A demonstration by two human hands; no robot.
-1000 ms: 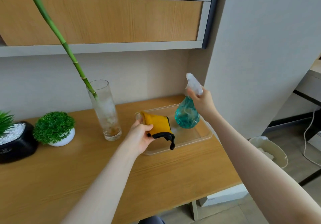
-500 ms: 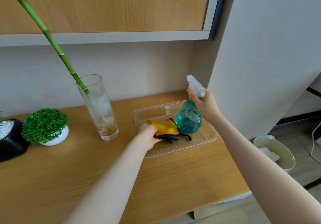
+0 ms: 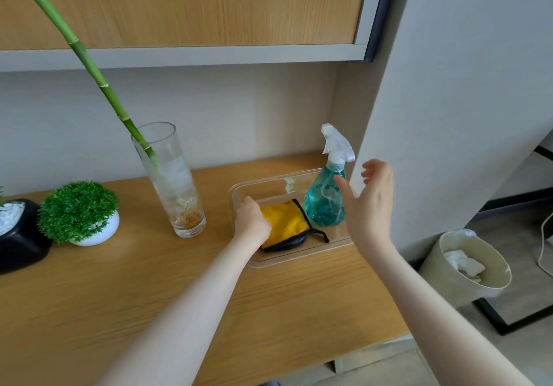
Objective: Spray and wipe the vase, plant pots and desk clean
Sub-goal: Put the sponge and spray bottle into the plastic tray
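Observation:
A clear plastic tray (image 3: 299, 259) sits on the wooden desk (image 3: 119, 295) at the right. In it lies a yellow cloth (image 3: 288, 221) with black trim, and my left hand (image 3: 251, 222) rests on its left edge with fingers curled onto it. A teal spray bottle (image 3: 324, 203) with a white trigger stands upright in the tray's right part. My right hand (image 3: 371, 203) hovers just right of the bottle, fingers spread, touching nothing. A tall glass vase (image 3: 170, 182) with a bamboo stalk (image 3: 89, 62) stands left of the tray.
A small green plant in a white pot (image 3: 95, 233) and a black pot (image 3: 21, 242) with white pebbles stand at the desk's far left. A cabinet hangs overhead. A wall panel borders the desk on the right, with a waste bin (image 3: 466, 269) on the floor beyond.
My left hand lowered the yellow cloth into the tray. My right hand set the spray bottle down in the tray, let go of it and opened.

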